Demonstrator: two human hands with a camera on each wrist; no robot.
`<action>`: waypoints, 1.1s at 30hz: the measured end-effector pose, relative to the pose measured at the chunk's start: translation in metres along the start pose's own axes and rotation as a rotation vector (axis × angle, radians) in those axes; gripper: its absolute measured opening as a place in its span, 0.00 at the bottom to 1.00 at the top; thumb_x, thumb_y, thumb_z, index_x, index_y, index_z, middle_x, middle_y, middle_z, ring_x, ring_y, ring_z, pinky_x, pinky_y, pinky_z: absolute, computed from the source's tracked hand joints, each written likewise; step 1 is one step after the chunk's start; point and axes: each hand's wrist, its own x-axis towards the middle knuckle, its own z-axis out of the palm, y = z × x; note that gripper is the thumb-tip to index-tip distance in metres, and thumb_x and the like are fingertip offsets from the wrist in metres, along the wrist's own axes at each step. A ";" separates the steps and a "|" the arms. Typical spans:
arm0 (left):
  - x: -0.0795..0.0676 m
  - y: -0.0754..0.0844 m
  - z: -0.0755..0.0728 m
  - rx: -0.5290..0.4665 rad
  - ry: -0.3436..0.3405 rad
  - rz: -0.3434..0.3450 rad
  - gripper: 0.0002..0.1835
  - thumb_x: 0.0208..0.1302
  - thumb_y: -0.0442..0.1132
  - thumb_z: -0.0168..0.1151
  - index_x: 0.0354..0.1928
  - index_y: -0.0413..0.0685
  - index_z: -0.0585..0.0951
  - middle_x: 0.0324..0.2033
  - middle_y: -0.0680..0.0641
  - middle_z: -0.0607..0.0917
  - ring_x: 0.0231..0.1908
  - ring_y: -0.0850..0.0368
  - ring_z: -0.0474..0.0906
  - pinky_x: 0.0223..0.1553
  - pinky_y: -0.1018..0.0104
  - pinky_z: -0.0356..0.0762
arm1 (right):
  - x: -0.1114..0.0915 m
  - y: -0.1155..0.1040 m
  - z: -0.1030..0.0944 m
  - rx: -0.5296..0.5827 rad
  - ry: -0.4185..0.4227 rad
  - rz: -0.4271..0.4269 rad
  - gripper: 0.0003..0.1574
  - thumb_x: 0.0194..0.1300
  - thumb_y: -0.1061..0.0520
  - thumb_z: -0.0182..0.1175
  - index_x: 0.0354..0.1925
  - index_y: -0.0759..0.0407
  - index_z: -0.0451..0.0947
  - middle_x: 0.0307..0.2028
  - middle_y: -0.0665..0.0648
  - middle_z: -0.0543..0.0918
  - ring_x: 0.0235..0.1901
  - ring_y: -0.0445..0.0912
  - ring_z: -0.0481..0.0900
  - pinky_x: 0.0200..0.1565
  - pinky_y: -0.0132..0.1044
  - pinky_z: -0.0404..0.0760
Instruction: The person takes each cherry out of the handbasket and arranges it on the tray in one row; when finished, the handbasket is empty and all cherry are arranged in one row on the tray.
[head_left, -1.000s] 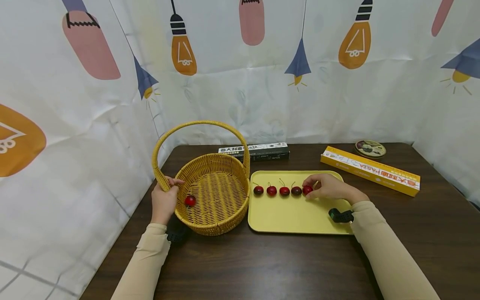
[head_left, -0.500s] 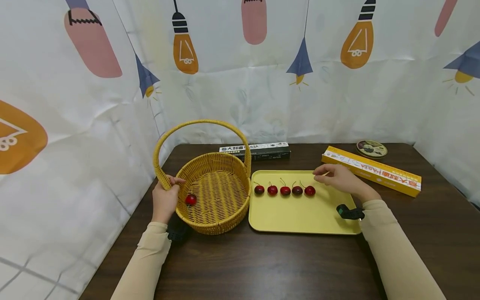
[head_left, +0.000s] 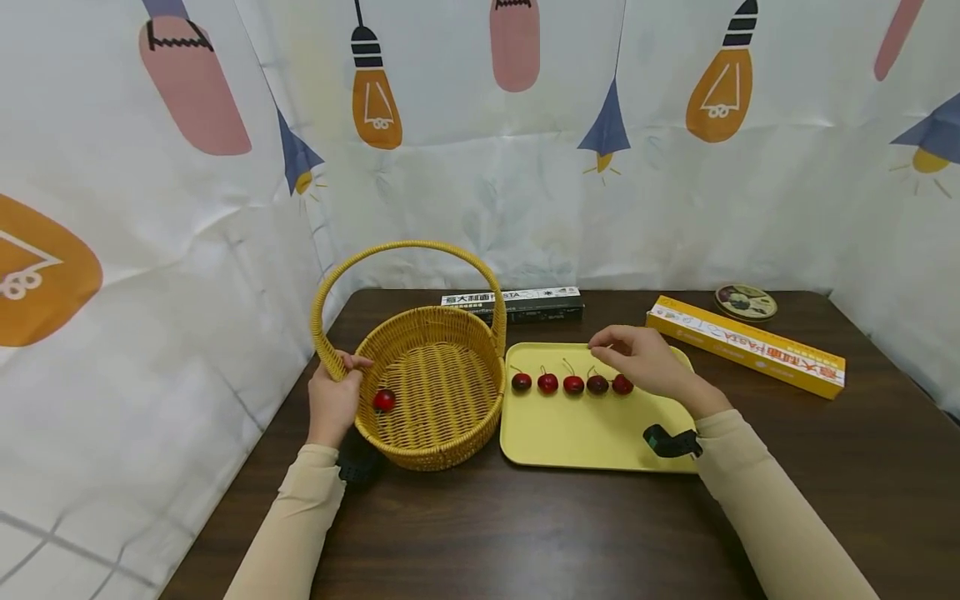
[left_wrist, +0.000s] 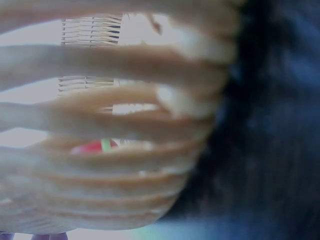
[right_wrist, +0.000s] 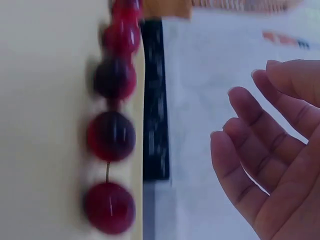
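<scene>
At the left, my left hand (head_left: 334, 402) grips the wicker basket (head_left: 442, 400) where its tall handle meets the rim. One red cherry (head_left: 384, 400) lies inside, near the left wall. Blurred basket weave (left_wrist: 120, 120) fills much of the left wrist view, with a bit of red showing through a gap. Several dark red cherries (head_left: 573, 385) with stems stand in a row on the yellow tray (head_left: 585, 433). My right hand (head_left: 648, 362) hovers over the right end of that row. In the right wrist view its fingers (right_wrist: 245, 107) are loosely bent, nothing between them, beside the cherries (right_wrist: 110, 207).
Behind the basket and tray lies a black pasta box (head_left: 540, 306). A yellow pasta box (head_left: 746, 346) lies slanted at the right, with a round tin (head_left: 746, 302) behind it. A patterned curtain (head_left: 465, 200) hangs beyond the table's back edge.
My right hand has left the rightmost cherry, drawn off to the right, then come back left above the row's end. My left hand stays on the basket.
</scene>
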 end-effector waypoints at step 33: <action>-0.002 0.000 0.000 0.031 0.003 0.012 0.03 0.65 0.28 0.51 0.37 0.42 0.68 0.42 0.39 0.86 0.41 0.45 0.78 0.38 0.61 0.69 | 0.101 -0.143 0.205 -0.282 -0.394 -0.194 0.40 0.68 0.48 0.59 0.73 0.53 0.59 0.69 0.57 0.63 0.65 0.48 0.67 0.61 0.41 0.70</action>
